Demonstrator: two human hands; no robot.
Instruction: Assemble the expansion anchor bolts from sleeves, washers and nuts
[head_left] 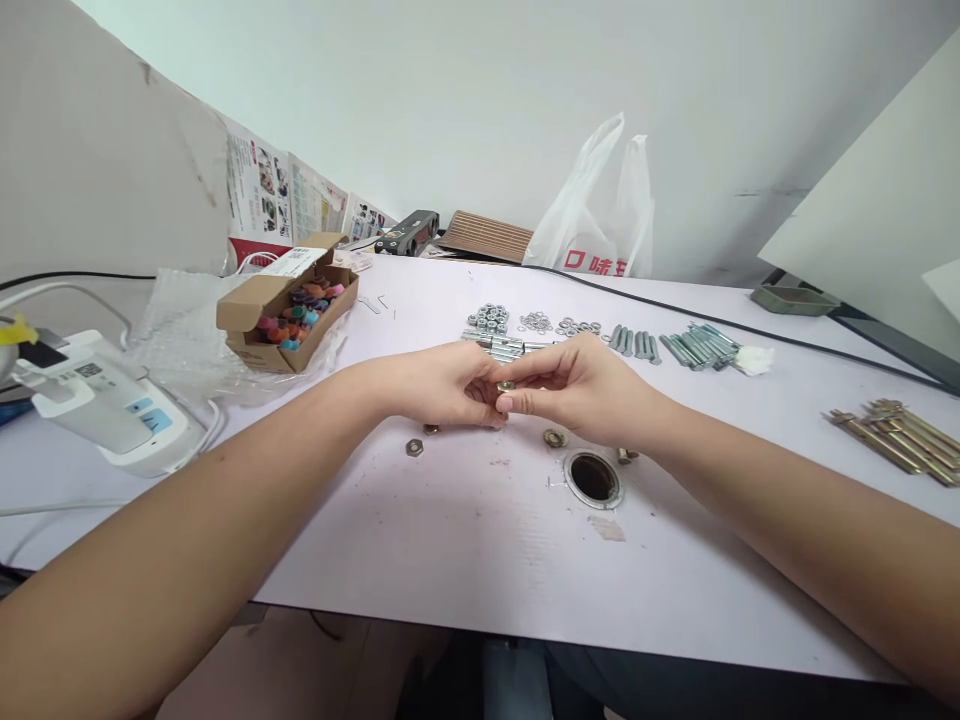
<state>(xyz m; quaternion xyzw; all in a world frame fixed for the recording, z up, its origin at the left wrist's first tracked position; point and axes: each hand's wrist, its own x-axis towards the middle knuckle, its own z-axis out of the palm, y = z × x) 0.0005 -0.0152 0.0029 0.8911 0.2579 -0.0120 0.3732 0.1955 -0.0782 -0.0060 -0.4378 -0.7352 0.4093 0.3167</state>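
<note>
Both my hands meet over the middle of the white table (465, 560). My left hand (442, 385) and my right hand (577, 385) are closed, fingertips pinched together on a small brass-coloured metal piece (505, 386), perhaps a nut on a bolt end. Loose nuts lie on the table just below: one nut (414, 447) under my left wrist, another nut (554, 437) under my right hand. Behind the hands lie piles of silver nuts (489, 318), washers (535, 321) and bolts (636, 342).
A round cable hole (593, 478) sits near my right wrist. A cardboard box of coloured pieces (289, 310) stands at left, a white device (105, 400) further left. Long silver bolts (701, 346), brass anchor bolts (896, 438) at right, a plastic bag (600, 215) behind.
</note>
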